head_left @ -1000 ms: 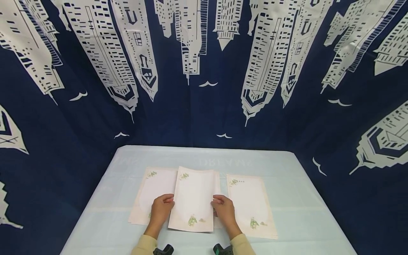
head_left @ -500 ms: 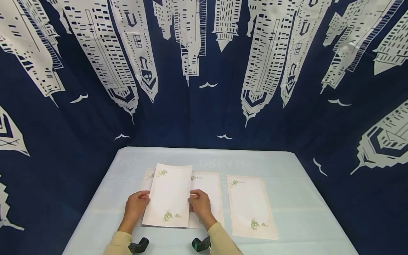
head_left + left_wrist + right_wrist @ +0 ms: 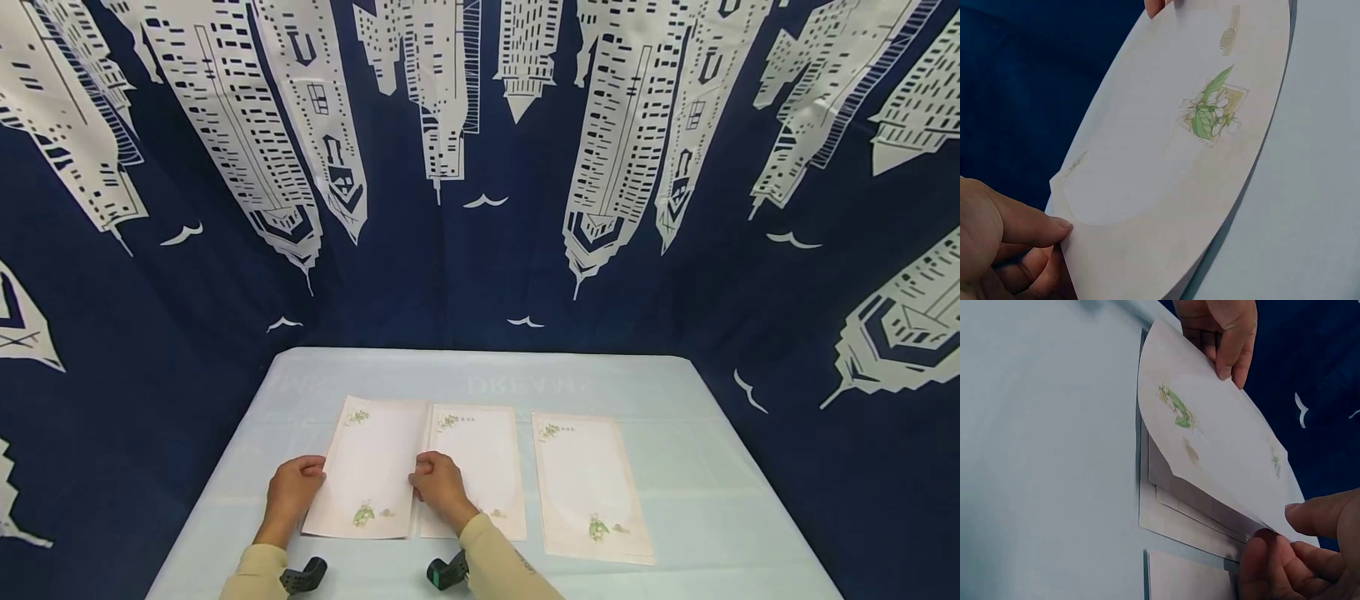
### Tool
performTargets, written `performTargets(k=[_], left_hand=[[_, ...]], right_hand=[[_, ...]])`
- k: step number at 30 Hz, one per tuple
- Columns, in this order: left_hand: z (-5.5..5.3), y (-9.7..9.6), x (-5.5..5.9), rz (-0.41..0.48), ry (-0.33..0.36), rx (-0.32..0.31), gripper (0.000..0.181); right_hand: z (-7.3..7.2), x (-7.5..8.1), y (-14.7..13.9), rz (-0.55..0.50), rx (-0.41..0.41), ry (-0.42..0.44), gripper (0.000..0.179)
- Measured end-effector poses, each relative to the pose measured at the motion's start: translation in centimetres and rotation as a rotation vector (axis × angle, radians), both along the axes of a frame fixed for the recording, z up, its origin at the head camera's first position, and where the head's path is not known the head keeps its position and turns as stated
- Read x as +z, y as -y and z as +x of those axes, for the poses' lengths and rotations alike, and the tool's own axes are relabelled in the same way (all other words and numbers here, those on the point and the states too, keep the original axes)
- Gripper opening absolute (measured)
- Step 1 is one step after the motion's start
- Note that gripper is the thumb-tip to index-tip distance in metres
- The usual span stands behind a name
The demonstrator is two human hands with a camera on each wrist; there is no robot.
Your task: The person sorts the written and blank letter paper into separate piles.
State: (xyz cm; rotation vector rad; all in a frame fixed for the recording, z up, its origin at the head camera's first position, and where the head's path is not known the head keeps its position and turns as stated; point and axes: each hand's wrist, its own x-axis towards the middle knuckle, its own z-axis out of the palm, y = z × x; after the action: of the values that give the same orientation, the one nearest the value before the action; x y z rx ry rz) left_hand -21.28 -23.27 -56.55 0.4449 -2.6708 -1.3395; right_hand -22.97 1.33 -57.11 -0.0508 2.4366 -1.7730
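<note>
Both hands pinch a sheet of pale stationery paper (image 3: pixel 367 467) by its two side edges. Green leaf and white flower prints mark its upper left corner and lower part. My left hand (image 3: pixel 291 493) grips the left edge, thumb on top, as the left wrist view shows. My right hand (image 3: pixel 442 487) holds the right edge, with the thumb above and fingers curled beneath. In the right wrist view the sheet (image 3: pixel 1229 431) bows upward, its near edge raised over other sheets (image 3: pixel 1179 512) lying below. The middle paper (image 3: pixel 487 462) lies beside it, partly covered by my right hand.
A third stationery paper (image 3: pixel 592 483) lies flat to the right, separated by a gap. All rest on a pale blue-white table cover (image 3: pixel 720 517). A dark blue cloth (image 3: pixel 480 275) with white building prints hangs behind and around the table.
Both hands have carried the sheet leftward, from over the middle paper to over the left paper, and lowered it. The middle paper has come into view. The right paper has stayed put.
</note>
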Motion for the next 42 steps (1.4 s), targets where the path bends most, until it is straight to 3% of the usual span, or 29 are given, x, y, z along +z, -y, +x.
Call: performTargets(k=[5,8,12,15,19,26,33,42], left_hand=[[0.3,0.5,-0.5,-0.044,-0.029,0.018,0.024],[0.5,0.4,-0.8,-0.077,-0.038,0.061,0.026],[0.5,-0.5,-0.8,-0.138,-0.079,0.109,0.031],[0.4,-1.6,-0.7,-0.162,-0.123,0.105,0.032],[0.5,-3.5,-0.4,-0.13,-0.138,0.044,0.029],[0.5,-7.8,-0.2,-0.038,-0.078,-0.12,0.028],[0.5,-11.8,0.3,0.009,-0.034,-0.236,0.037],[0.9,-14.7,0.7,0.017,-0.018,-0.304,0.041]], right_hand=[[0.1,0.2,0.3,0.04,0.023,0.017,0.027],[0.2,0.3,0.2,0.1,0.023,-0.009,0.025],[0.3,0.5,-0.9,0.174,0.021,-0.075,0.022],[0.4,0.5,-2.3,0.196,0.013,-0.11,0.02],[0.4,0.6,-4.5,0.224,-0.015,-0.12,0.02],[0.8,0.9,-9.2,0.288,-0.104,-0.103,0.024],[1.4,1.2,-12.5,0.336,-0.192,-0.097,0.028],[2.6,0.5,-14.6,0.376,-0.247,-0.066,0.03]])
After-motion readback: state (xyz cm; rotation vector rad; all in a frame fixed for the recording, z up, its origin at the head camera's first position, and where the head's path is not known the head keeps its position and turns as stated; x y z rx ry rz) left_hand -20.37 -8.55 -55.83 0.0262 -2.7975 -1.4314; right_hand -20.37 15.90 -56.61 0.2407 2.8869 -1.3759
